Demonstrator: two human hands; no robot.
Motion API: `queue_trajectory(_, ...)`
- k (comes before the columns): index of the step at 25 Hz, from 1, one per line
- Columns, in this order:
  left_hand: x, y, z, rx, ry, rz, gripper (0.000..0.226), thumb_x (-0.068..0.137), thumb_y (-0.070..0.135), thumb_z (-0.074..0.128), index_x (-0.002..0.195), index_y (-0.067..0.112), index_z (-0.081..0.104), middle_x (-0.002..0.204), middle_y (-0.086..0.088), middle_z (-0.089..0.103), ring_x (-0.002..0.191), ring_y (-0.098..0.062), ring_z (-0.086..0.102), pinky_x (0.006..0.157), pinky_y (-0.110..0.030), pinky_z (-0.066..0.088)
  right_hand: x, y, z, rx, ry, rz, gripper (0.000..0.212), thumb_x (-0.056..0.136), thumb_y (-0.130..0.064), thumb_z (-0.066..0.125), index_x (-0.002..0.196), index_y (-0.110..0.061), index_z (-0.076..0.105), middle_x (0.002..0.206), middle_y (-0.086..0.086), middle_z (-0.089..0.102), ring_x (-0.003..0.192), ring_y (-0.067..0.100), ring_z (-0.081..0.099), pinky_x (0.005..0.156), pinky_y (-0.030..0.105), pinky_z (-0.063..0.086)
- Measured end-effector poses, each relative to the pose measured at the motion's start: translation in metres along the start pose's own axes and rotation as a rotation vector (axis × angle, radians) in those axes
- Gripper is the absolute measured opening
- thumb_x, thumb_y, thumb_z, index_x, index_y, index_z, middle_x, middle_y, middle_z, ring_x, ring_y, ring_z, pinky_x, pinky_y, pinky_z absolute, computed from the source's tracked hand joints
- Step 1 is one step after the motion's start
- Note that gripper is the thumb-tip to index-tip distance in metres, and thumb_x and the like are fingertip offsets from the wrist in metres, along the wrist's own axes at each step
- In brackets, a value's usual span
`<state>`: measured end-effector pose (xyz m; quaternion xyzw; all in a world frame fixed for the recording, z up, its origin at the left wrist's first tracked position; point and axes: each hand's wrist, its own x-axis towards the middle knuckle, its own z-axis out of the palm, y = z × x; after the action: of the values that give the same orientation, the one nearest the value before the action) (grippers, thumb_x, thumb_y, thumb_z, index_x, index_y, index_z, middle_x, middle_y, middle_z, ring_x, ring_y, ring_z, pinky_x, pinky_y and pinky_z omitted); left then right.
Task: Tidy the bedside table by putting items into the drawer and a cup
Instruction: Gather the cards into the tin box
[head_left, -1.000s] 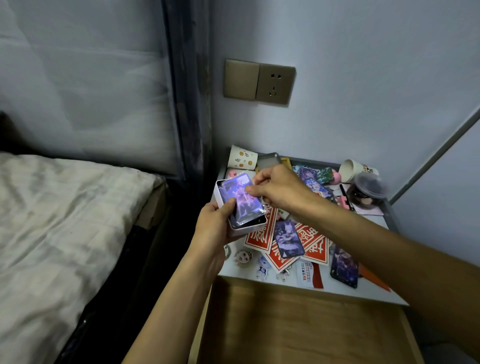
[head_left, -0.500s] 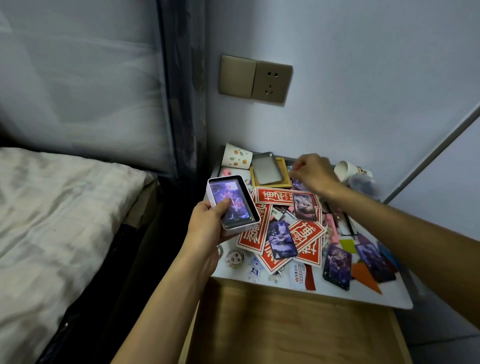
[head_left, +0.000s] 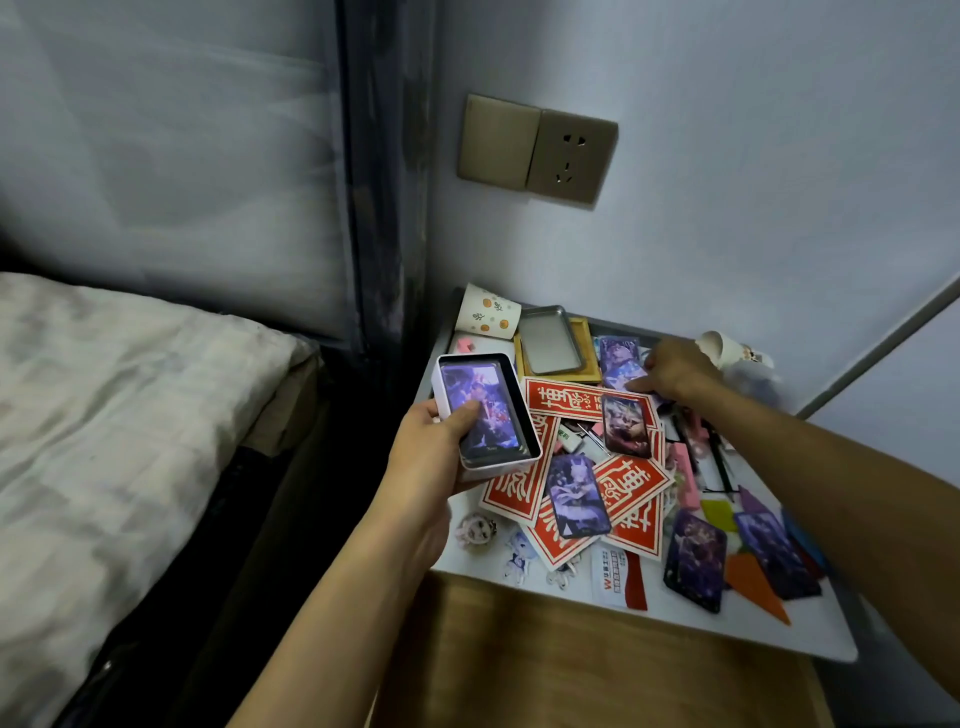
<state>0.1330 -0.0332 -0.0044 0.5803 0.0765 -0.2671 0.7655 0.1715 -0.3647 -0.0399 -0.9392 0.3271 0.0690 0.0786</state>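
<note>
Left hand (head_left: 431, 457) is up and busy: it grasps a white box (head_left: 445, 387), fingers underneath, thumb pressed flat on the purple picture card (head_left: 485, 410) lying inside. The box hangs in the air in front of the patterned paper cup (head_left: 488, 312), over the left edge of the bedside table (head_left: 727, 634).

The cup itself lies on its side at the table's back left corner, mouth toward the wall. Just to its right, a silver tin lid (head_left: 548, 340) sits on a yellow frame (head_left: 584, 353). Right of that again is another picture card (head_left: 618, 356), and here comes the right hand (head_left: 675, 369): it reaches across with its fingers bent down onto that card. Pinching it or only touching? Cannot tell from here.

Further right from the cup, past the hand, a second white cup (head_left: 727, 348) is tipped over by the wall.

In front of the cup, toward the person, it is a real scatter: red cards (head_left: 566, 402) with white lettering fan out, a picture card (head_left: 626, 426) lies on top of them, and another (head_left: 576, 496) rests nearer the table's front. Far right and forward of the cup, two dark cards (head_left: 696, 558) lie by an orange shape (head_left: 753, 587). A small pink piece (head_left: 464, 344) sits just below the cup.

Left of the cup, beyond the dark post, is the bed (head_left: 104, 415); above it on the wall, a brass switch and socket (head_left: 537, 148).
</note>
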Motion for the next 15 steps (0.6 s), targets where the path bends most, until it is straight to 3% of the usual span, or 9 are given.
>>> queue_trajectory(3,0.001,-0.001,-0.002,-0.006,0.005,-0.007,0.029,0.098,0.019,0.056,0.122,0.003,0.055,0.098,-0.013,0.075,0.073,-0.021,0.074,0.055,-0.027,0.059,0.006,0.001,-0.008,0.092,0.063,0.047,0.036,0.078,-0.032,0.08,0.095,-0.002,0.07,0.091,0.019,0.071,0.082,0.031,0.067,0.063,0.029,0.049)
queue_trajectory(5,0.0,0.0,-0.002,-0.01,0.006,-0.008,0.028,0.098,0.019,0.056,0.122,0.003,0.054,0.097,-0.013,0.075,0.072,-0.02,0.074,0.055,-0.027,0.058,0.01,-0.003,-0.016,0.133,0.087,0.094,0.047,0.079,-0.036,0.079,0.107,0.0,0.068,0.104,0.02,0.07,0.096,0.034,0.066,0.062,0.027,0.04)
queue_trajectory(8,0.001,0.0,-0.002,-0.02,0.012,-0.007,0.029,0.099,0.018,0.055,0.122,0.002,0.053,0.097,-0.014,0.074,0.068,-0.018,0.074,0.052,-0.027,0.057,0.017,-0.011,-0.016,0.219,0.084,0.144,0.051,0.078,-0.038,0.08,0.107,0.002,0.066,0.114,0.021,0.068,0.104,0.035,0.064,0.069,0.028,0.037)
queue_trajectory(12,0.004,0.0,-0.001,-0.028,0.013,-0.01,0.029,0.098,0.017,0.056,0.123,0.001,0.053,0.1,-0.014,0.073,0.069,-0.019,0.074,0.052,-0.027,0.057,0.019,-0.024,-0.002,0.24,0.019,0.128,0.051,0.08,-0.042,0.076,0.107,-0.001,0.062,0.114,0.02,0.066,0.1,0.035,0.065,0.071,0.032,0.045)
queue_trajectory(15,0.003,0.0,-0.001,-0.024,0.009,-0.009,0.028,0.098,0.018,0.056,0.121,0.002,0.054,0.097,-0.013,0.074,0.069,-0.019,0.074,0.054,-0.027,0.059,0.019,-0.031,0.004,0.236,-0.006,0.124,0.058,0.078,-0.051,0.075,0.11,-0.004,0.061,0.116,0.018,0.066,0.1,0.034,0.065,0.082,0.037,0.052)
